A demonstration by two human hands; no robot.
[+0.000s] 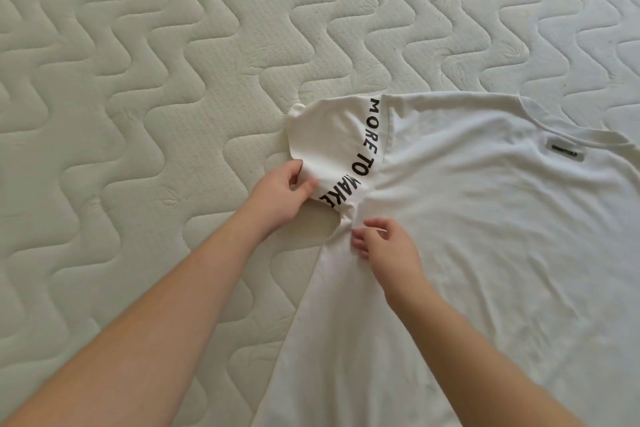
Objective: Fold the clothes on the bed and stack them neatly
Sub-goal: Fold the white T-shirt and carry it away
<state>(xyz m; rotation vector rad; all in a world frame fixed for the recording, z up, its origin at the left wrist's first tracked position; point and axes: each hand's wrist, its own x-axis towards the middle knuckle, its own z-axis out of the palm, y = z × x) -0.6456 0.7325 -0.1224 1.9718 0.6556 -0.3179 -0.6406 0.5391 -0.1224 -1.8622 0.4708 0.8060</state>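
Note:
A white T-shirt (485,236) lies spread flat on the quilted mattress, collar and a small black label (564,151) toward the far right. Its left sleeve (332,146) bears black letters reading "MORE TO MAKE" along the shoulder seam. My left hand (280,194) pinches the sleeve's hem between thumb and fingers, lifting it slightly. My right hand (384,243) pinches the cloth at the armpit, where the fabric is bunched into small creases. The shirt's lower part runs out of the frame at the bottom.
The cream quilted mattress (138,80) with a wavy stitch pattern fills the left and far side of the view. No other clothes are in sight.

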